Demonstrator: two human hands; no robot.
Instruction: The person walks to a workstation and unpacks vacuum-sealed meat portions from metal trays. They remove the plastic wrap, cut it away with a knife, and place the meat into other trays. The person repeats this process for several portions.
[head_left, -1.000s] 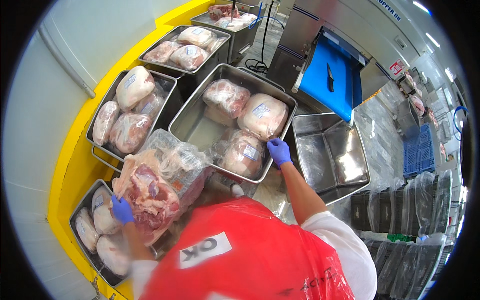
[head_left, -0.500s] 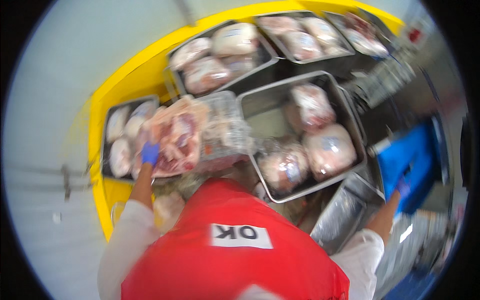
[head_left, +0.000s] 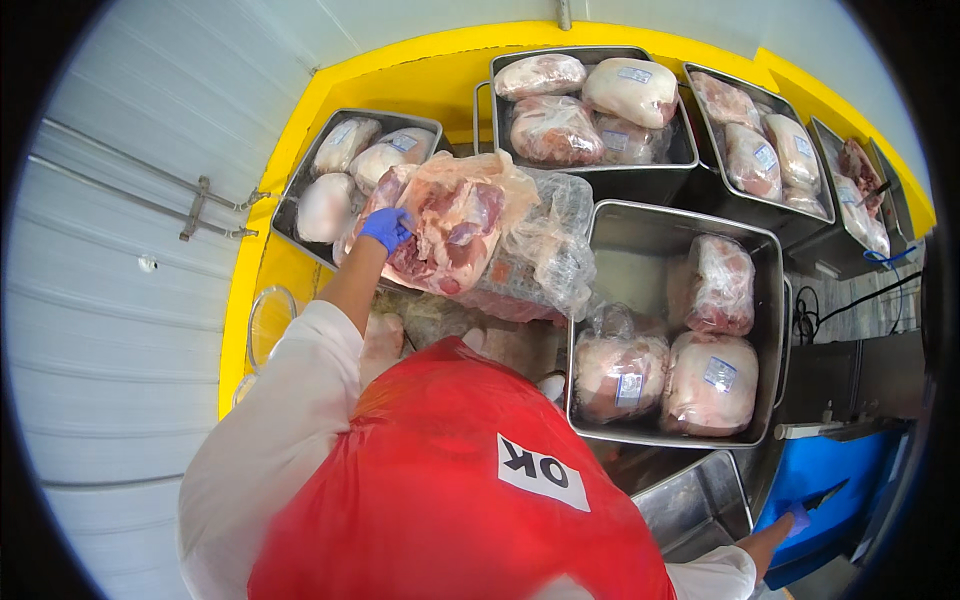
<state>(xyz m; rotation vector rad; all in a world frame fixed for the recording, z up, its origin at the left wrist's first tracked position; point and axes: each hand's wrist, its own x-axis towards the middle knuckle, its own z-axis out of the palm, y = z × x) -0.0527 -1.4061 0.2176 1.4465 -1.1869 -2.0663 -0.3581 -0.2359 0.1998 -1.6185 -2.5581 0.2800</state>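
My left hand [head_left: 388,228] is in a blue glove, with bent fingers gripping the edge of a large piece of raw pink meat [head_left: 455,235]. Crumpled clear plastic [head_left: 545,240] lies against that meat's right side. At the lower right, my right hand [head_left: 795,518], also gloved in blue, is closed at the handle end of a dark knife [head_left: 828,493] on a blue board or belt [head_left: 840,455]; its fingers are small and partly hidden. A large metal tub [head_left: 680,208] between the hands holds three bagged pieces of meat.
Further tubs of bagged meat [head_left: 595,52] line a yellow ledge [head_left: 420,55] along the white wall [head_left: 130,330]. A hose or round loop hangs at the left. Another metal tub [head_left: 690,500] sits beside the blue surface. Dark cables [head_left: 830,318] lie at the right.
The view has turned, shifting the tubs within it. My right hand has left the big tub's rim and reached down right to the knife. My left hand stays on the raw meat.
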